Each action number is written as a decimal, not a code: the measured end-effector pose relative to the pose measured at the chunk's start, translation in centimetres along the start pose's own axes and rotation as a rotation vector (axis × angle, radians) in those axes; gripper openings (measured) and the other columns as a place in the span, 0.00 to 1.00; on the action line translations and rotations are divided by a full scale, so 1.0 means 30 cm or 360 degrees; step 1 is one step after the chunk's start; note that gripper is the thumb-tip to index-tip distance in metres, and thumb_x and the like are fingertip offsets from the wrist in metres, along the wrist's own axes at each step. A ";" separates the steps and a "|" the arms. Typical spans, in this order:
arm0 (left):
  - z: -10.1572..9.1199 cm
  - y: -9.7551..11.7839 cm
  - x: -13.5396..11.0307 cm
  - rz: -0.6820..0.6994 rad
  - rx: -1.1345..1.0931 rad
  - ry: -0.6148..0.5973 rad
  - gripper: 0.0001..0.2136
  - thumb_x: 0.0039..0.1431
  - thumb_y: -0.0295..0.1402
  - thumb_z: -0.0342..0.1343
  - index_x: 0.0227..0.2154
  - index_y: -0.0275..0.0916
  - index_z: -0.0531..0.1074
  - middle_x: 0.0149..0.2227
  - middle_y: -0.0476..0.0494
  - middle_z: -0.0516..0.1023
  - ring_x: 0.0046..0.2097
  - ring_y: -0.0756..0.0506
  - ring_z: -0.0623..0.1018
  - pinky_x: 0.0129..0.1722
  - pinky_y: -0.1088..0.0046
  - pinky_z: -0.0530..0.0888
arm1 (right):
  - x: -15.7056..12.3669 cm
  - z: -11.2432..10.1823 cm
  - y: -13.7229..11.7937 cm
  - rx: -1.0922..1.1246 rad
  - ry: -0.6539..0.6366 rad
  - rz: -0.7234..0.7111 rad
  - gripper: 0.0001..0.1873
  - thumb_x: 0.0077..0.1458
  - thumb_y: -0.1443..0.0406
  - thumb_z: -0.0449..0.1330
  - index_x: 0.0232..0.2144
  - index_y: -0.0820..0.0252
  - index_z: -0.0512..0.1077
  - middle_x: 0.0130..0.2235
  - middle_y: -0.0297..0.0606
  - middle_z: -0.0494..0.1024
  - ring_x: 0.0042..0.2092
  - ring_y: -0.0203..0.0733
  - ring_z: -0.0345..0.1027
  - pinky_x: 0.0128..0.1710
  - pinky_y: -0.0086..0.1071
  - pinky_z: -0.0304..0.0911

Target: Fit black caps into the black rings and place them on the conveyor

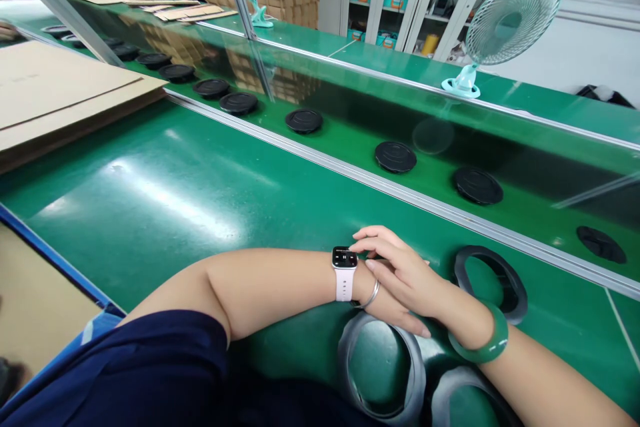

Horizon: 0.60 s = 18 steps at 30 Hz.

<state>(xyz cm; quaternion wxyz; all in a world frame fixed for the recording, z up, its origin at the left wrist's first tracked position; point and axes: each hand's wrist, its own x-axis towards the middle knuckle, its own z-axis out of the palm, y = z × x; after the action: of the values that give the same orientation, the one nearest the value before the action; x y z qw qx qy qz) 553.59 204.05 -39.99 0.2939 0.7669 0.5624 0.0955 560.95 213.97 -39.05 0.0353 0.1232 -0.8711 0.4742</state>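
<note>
Around the right hand (403, 273) lie three grey rings (519, 299).

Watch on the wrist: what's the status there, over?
Right hand touching the watch. Left hand flat, holding nothing, over a grey ring. Nothing in the way; black discs lie apart on the far belt.

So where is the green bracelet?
In the head view, the green bracelet is low on the right, around the person's right wrist, behind the right hand touching the watch, between black rings on the table.
</note>
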 end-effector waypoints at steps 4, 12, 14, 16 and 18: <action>0.002 -0.004 -0.002 0.0024 -0.0084 0.0009 0.41 0.64 0.47 0.52 0.71 0.31 0.41 0.73 0.37 0.45 0.73 0.36 0.42 0.72 0.57 0.40 | 0.002 0.000 -0.001 0.0001 -0.0014 -0.0025 0.18 0.68 0.69 0.48 0.56 0.52 0.68 0.58 0.44 0.62 0.58 0.46 0.61 0.58 0.46 0.62; -0.012 0.004 -0.008 -0.0004 -0.0120 0.0002 0.41 0.63 0.46 0.55 0.70 0.34 0.44 0.73 0.40 0.44 0.73 0.39 0.39 0.72 0.60 0.37 | 0.000 -0.001 -0.002 0.0004 -0.0021 -0.0043 0.19 0.67 0.70 0.48 0.56 0.52 0.68 0.58 0.44 0.62 0.57 0.46 0.61 0.58 0.46 0.62; -0.006 0.001 -0.007 0.0005 -0.0113 0.0019 0.42 0.62 0.46 0.56 0.70 0.33 0.43 0.73 0.39 0.44 0.73 0.39 0.40 0.72 0.59 0.39 | 0.001 0.000 -0.002 0.0009 -0.0019 -0.0050 0.19 0.67 0.71 0.48 0.55 0.53 0.69 0.58 0.44 0.63 0.57 0.46 0.61 0.58 0.45 0.62; 0.001 -0.001 -0.006 0.0012 -0.0089 0.0034 0.42 0.62 0.46 0.56 0.70 0.32 0.43 0.73 0.38 0.44 0.73 0.37 0.40 0.72 0.58 0.39 | 0.002 0.001 -0.002 0.0010 -0.0024 -0.0050 0.18 0.67 0.71 0.48 0.54 0.53 0.69 0.57 0.44 0.63 0.57 0.46 0.61 0.58 0.45 0.62; 0.005 -0.002 -0.003 0.0009 -0.0060 0.0044 0.42 0.61 0.47 0.56 0.70 0.31 0.44 0.73 0.36 0.44 0.73 0.36 0.41 0.71 0.56 0.40 | 0.004 0.002 -0.003 0.0005 -0.0008 -0.0048 0.18 0.67 0.70 0.48 0.54 0.53 0.69 0.57 0.44 0.63 0.57 0.46 0.61 0.58 0.45 0.62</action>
<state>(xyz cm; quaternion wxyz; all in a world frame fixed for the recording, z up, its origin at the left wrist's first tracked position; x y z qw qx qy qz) 553.57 203.93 -40.14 0.3003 0.7615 0.5623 0.1177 560.87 213.85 -38.98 0.0402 0.1375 -0.8684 0.4747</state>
